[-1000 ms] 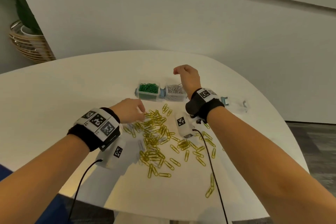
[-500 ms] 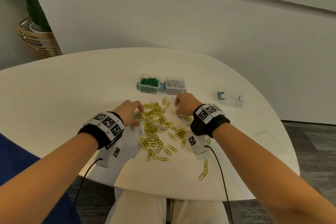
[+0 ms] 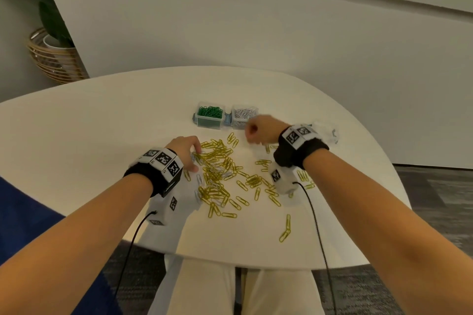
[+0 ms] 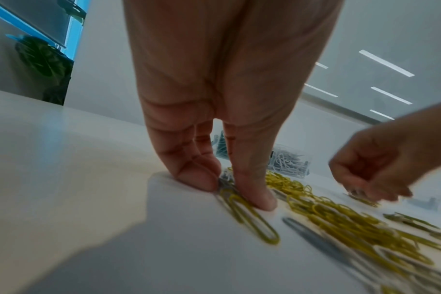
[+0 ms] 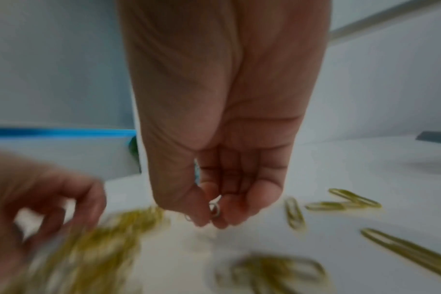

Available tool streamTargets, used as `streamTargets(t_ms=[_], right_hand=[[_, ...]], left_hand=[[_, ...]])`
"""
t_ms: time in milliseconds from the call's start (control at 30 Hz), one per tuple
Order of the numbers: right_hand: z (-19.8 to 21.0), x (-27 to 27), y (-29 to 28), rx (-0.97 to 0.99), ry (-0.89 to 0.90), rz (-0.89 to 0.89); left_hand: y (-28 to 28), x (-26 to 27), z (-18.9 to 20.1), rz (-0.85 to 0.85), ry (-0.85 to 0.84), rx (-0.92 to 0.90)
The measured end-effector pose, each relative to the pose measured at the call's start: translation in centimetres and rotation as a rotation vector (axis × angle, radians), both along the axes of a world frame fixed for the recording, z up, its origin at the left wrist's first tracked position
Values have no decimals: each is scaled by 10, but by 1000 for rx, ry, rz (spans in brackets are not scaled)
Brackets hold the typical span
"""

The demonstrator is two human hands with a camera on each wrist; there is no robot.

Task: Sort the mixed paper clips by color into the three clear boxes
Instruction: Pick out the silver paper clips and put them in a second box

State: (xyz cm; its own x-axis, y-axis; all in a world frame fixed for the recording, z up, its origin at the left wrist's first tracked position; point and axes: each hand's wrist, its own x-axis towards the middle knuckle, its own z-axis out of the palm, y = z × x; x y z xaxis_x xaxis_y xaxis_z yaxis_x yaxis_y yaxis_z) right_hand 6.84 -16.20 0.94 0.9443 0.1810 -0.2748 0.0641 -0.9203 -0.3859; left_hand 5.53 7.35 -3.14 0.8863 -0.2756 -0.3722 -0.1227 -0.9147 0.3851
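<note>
I am working over the counter point(image 3: 102, 135), where the yellow pile point(image 3: 217, 176) is sprawling mid-counter toward my near edge, with strays near that edge that a sweep could knock off. My left hand point(image 3: 184, 151) is pressing its fingers point(image 4: 254, 191) onto mixed clips, possibly dragging yellows along. My right hand point(image 3: 263, 128) is pinching a silver clip point(image 5: 215, 210) just short of the silver box point(image 3: 244, 116) toward the far edge; it could slip or land in the green box point(image 3: 210, 117).

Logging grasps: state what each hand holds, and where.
Right hand pinches a silver paper clip by its upper end between the fingertips. Left hand presses clips on the table, gripping nothing visibly.
</note>
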Motion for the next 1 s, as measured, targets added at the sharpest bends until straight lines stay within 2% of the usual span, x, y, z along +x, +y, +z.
streamTargets(t_ms=[67, 100, 200, 300, 367, 433, 500, 567, 633, 767, 900, 1000], right_hand=[[11, 19, -1, 179, -233, -179], [13, 28, 0, 219, -293, -248], [11, 45, 6, 143, -263, -311], [8, 40, 22, 133, -355, -268], [3, 27, 39, 117, -256, -115], [-9, 9, 60, 1, -26, 69], [-25, -4, 73, -119, 57, 131], [-38, -11, 79, -163, 30, 118], [-45, -16, 78, -103, -9, 102], [-38, -26, 57, -67, -15, 139], [-29, -29, 30, -95, 13, 49], [-18, -24, 31, -157, -9, 22]], left_hand=[[-2, 1, 1, 3, 6, 12], [-3, 0, 2, 2, 6, 16], [-3, 0, -1, 8, -4, 6], [1, -1, -5, 20, -6, -71], [7, 0, -6, 57, -13, -129], [16, 1, -6, 120, -55, -149], [22, 3, -7, 143, -76, -108], [24, 1, -8, 112, -65, -59], [24, -3, -10, 88, -82, -53], [29, -2, -9, 118, -102, -106], [35, -1, -3, 103, -73, -176], [39, 3, 0, 141, -97, -221]])
